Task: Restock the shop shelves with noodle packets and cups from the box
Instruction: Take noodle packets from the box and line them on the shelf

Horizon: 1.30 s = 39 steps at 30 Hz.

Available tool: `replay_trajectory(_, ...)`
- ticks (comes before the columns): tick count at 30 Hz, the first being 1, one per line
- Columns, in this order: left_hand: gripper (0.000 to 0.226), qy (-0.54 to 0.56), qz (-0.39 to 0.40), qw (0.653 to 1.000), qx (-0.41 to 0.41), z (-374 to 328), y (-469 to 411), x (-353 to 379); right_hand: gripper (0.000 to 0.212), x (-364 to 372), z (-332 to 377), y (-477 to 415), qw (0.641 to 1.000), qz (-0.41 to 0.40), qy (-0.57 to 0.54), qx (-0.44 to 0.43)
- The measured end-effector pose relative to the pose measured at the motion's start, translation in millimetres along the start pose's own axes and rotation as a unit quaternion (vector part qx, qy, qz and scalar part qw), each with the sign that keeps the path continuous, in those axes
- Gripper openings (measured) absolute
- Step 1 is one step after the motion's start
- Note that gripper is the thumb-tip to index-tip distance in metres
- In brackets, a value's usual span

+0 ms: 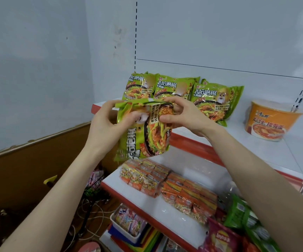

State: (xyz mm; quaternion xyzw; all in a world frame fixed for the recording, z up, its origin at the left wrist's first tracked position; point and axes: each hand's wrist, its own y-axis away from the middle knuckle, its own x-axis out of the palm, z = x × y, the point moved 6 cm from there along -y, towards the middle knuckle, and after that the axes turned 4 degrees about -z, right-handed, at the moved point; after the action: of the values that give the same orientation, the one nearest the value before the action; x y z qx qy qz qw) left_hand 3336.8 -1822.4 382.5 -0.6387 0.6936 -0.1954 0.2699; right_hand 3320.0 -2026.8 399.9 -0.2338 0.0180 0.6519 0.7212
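Both of my hands hold green noodle packets (145,135) in front of the upper shelf's left front corner. My left hand (107,128) grips their left side and my right hand (185,115) pinches the top right. The packets hang sideways, print rotated. Behind them, several matching green packets (212,100) stand in rows on the white upper shelf (267,151). An orange noodle cup (269,122) stands further right on the same shelf.
The shelf below holds orange noodle packs (189,195), green bags (241,213) and a purple crisp bag (219,237). A white basket of small packets (129,222) sits lower. A brown cardboard panel (34,164) and cables (94,215) lie left of the shelving.
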Motion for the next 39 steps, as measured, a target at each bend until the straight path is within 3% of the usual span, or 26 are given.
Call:
replay_trajectory(3, 0.080, -0.010, 0.002, 0.999, -0.037, 14.3, 7.8, 5.1, 0.027, -20.9, -9.0, 3.9, 0.995, -0.076, -0.064, 0.010)
replay_trajectory(5, 0.082, -0.017, 0.035, 0.998, -0.058, 19.7, 13.1, 15.8, 0.026, -32.2, -15.1, 7.6, 0.987, -0.107, -0.120, 0.026)
replay_trajectory(11, 0.023, 0.062, 0.103, 0.991, -0.056, 12.6, 8.4, 50.7, 0.050, -53.0, -28.6, 22.4, 0.981, -0.121, -0.136, 0.069)
replay_trajectory(15, 0.020, 0.057, 0.150, 0.986, -0.038, 8.0, 2.0, 66.6, 0.028, -76.5, -16.0, 34.5, 0.993, -0.106, 0.041, 0.036)
replay_trajectory(18, 0.021, 0.058, 0.175, 0.982, -0.027, 1.5, -4.7, 80.4, 0.022, -92.1, -1.2, 41.1, 0.971, -0.100, 0.216, 0.004)
replay_trajectory(20, 0.020, 0.056, 0.180, 0.982, -0.019, -4.2, -8.6, 91.3, 0.022, -99.9, 6.5, 45.6, 0.964, -0.103, 0.245, -0.007)
replay_trajectory(23, 0.019, 0.073, 0.113, 0.991, -0.014, -11.2, -15.8, 104.7, 0.019, -119.2, 7.4, 51.7, 0.960, -0.172, 0.218, -0.021)
replay_trajectory(25, 0.038, 0.017, 0.087, 0.996, 0.005, -8.8, -16.6, 117.2, 0.024, -134.8, -0.2, 53.8, 0.953, -0.231, 0.197, -0.019)
replay_trajectory(27, 0.053, -0.091, 0.115, 0.988, 0.050, -3.6, -10.6, 137.9, 0.024, -152.6, -12.0, 54.8, 0.937, -0.308, 0.165, -0.008)
replay_trajectory(32, 0.067, -0.311, 0.270, 0.895, 0.172, 20.6, 16.2, 198.7, 0.028, -189.2, -40.7, 50.3, 0.894, -0.444, 0.046, 0.034)
replay_trajectory(35, 0.084, -0.342, 0.274, 0.874, 0.210, 28.7, 22.6, 208.1, 0.029, -200.6, -53.8, 42.6, 0.879, -0.474, 0.020, 0.050)
replay_trajectory(39, 0.078, -0.349, 0.261, 0.871, 0.226, 33.7, 22.7, 210.9, 0.022, -202.0, -70.3, 25.9, 0.877, -0.474, -0.005, 0.076)
